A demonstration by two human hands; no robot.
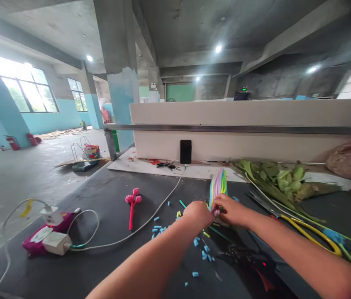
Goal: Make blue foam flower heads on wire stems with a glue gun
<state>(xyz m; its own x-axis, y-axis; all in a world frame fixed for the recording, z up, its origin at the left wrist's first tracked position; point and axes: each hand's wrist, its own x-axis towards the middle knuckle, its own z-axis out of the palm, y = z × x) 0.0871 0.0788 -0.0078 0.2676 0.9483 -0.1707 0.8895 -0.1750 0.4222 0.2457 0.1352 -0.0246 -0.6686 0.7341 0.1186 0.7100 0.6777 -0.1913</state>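
A bundle of long thin strands [218, 185] in pale blue, lilac and yellow stands up between my hands. My left hand [198, 214] is closed at its lower end, fingertips turned away from view. My right hand [230, 209] pinches the same lower end from the other side, thumb and fingers together. A small lilac piece shows where the fingertips meet; its shape is too small to tell. Short cut blue pieces [205, 252] lie scattered below and left of the hands, with a few yellow ones [205, 234]. A dark tool with red parts [247, 257] lies under my right forearm, partly shadowed.
A pink fuzzy flower stem [131, 211] lies on the black table [101, 265]. Left are a power strip [40, 241] and a white cable [138, 233] reaching a phone [186, 152]. Pliers [166, 166] lie behind; yellow-handled scissors [312, 236] and green leaves [275, 176] are right.
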